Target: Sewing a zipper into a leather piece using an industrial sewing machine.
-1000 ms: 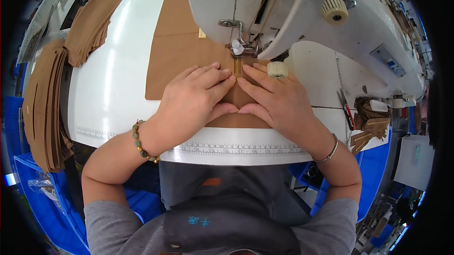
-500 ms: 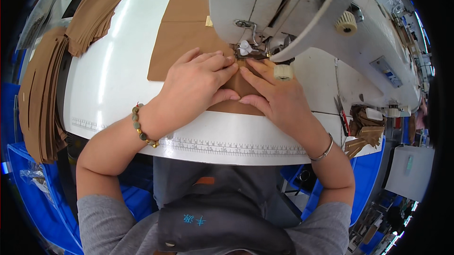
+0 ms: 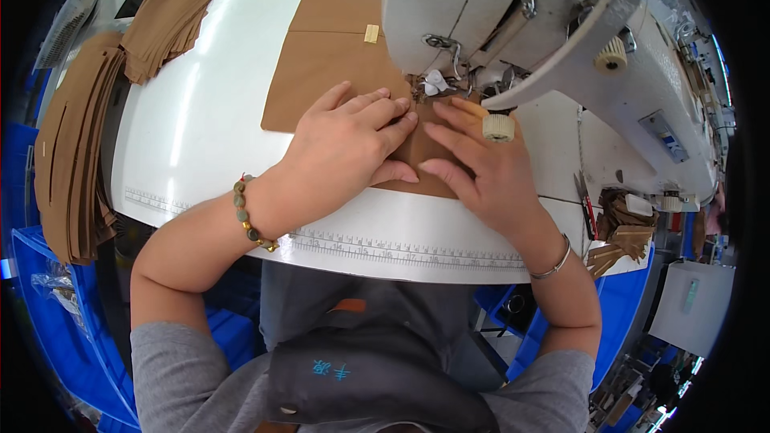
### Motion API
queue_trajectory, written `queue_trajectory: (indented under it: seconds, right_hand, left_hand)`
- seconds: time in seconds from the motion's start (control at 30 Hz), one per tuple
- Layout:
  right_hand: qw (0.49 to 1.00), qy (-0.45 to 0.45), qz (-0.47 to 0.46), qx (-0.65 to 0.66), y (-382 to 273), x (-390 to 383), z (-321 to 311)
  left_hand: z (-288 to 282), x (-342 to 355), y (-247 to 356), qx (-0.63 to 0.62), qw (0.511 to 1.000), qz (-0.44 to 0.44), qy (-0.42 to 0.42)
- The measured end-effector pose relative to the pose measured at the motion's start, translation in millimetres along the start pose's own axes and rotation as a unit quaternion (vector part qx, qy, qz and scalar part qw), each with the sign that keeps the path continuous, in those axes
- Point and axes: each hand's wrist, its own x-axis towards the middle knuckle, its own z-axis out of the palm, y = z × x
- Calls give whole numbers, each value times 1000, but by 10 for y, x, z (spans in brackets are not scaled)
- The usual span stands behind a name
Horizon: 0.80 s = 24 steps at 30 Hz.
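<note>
Nearest, one dark apron [image 3: 369,385] between two grey sleeves [image 3: 180,357]. Next, on the left wrist, one beaded bracelet [image 3: 242,213]; on the right, one metal bangle [image 3: 557,261]. Along the near edge of the white table [image 3: 188,112], one printed scale [image 3: 385,252].

Past the scale, two hands, both open and gripping nothing: left hand [image 3: 345,142] palm down, fingers slightly parted; right hand [image 3: 491,166] likewise, fingers fanned wider, thumbs apart. Beneath both, one brown panel [image 3: 325,68], flat on the table and reaching under the machine's head. Long axis, as far as uncovered, running roughly straight away from the body, with the stepped far edge pointing away. Between the hands, one line toward the presser foot [image 3: 435,84]; seam or crease, cannot tell.

Off to the right, a heap of scraps [image 3: 630,228], too tangled to count; just beside, one pair of snips [image 3: 586,207], tips pointing away. To the far left, two piles: one nearer [image 3: 76,148], one farther [image 3: 172,20], pieces in each too tightly layered to count.

Beyond the hands, one sewing machine [image 3: 461,4]; close to its left side, on the panel's crosswise line, one pale tag [image 3: 371,34].
</note>
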Motion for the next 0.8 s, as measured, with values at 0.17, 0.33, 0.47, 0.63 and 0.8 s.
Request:
queue_trajectory:
  seconds: [0.17,0.33,0.47,0.63,0.8]
  right_hand:
    - [997,-32,-13,-75,-49,-57,84]
    - [994,-61,-5,-95,-21,-22,50]
    - [991,-84,-3,-108,-26,-16,45]
    - [993,-66,-2,-95,-21,-15,50]
    - [992,-78,4,-96,-14,-14,53]
  left_hand:
    - [1,12,-10,-10,1000,-4,-5]
    - [10,52,-45,-6,1000,-3,-2]
    - [22,68,-59,-9,1000,-3,6]
    - [42,65,-71,-5,1000,0,7]
    - [49,70,-71,-2,1000,-1,19]
